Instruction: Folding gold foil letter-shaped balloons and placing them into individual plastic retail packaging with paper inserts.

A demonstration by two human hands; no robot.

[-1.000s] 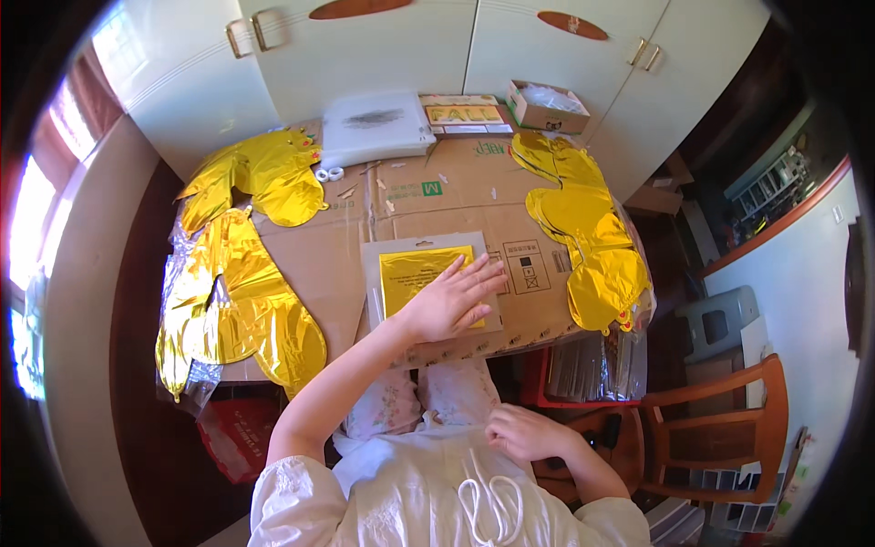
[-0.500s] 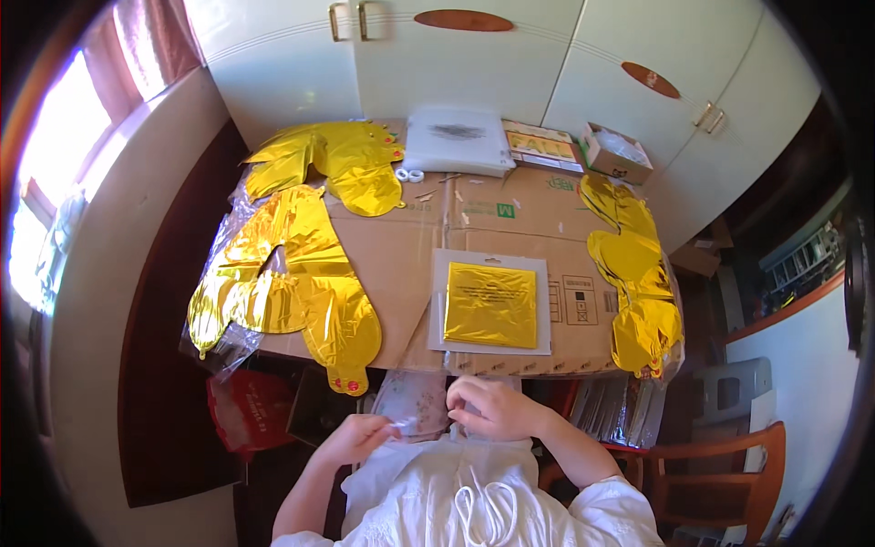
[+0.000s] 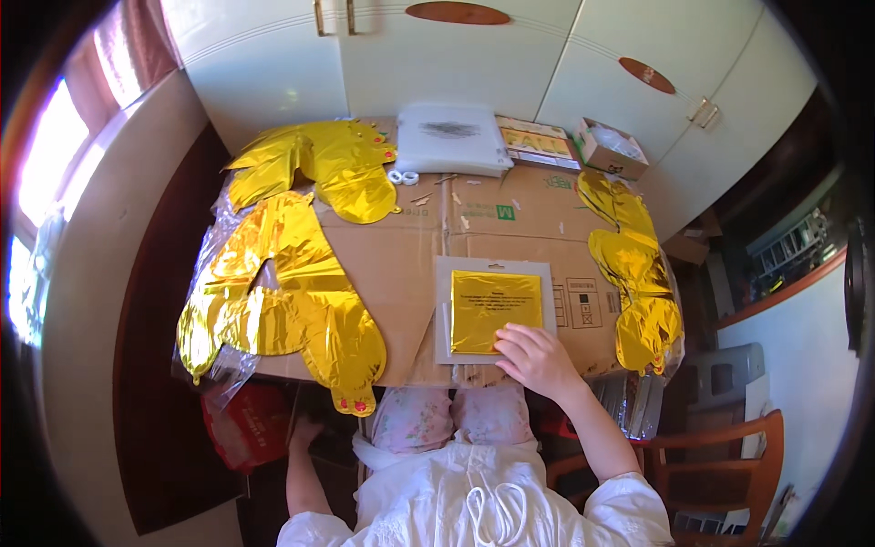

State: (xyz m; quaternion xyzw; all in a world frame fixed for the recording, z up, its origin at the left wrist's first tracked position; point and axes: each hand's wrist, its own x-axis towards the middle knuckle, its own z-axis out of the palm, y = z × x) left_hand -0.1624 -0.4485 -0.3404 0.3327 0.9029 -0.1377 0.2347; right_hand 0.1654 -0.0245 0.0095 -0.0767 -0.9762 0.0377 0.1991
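A folded gold foil balloon (image 3: 497, 296) lies on a light grey backing card (image 3: 443, 319) at the table's front edge, right of the middle. Over their lower right corner rests my right hand (image 3: 538, 360), fingers stretched loosely and fingertips on the foil, not closed round it. Below the table's front edge on the left, my left hand (image 3: 305, 430) hangs in shadow near a red bag (image 3: 246, 428); its fingers are too dark to make out. A large flat gold foil balloon (image 3: 319, 319) with red spots at its tip spreads over the front left of the table.
Another gold foil balloon (image 3: 351, 173) lies at the back left, a third (image 3: 629, 264) along the right edge. Flattened cardboard (image 3: 392, 264) covers the table. At the back are a stack of clear bags (image 3: 451, 141), white tape rolls (image 3: 402, 178) and a small box (image 3: 612, 150). A wooden chair (image 3: 766, 465) stands right.
My right hand has gone from my lap up to the folded gold foil balloon. My left hand has dropped from my lap to the left, beside the red bag.
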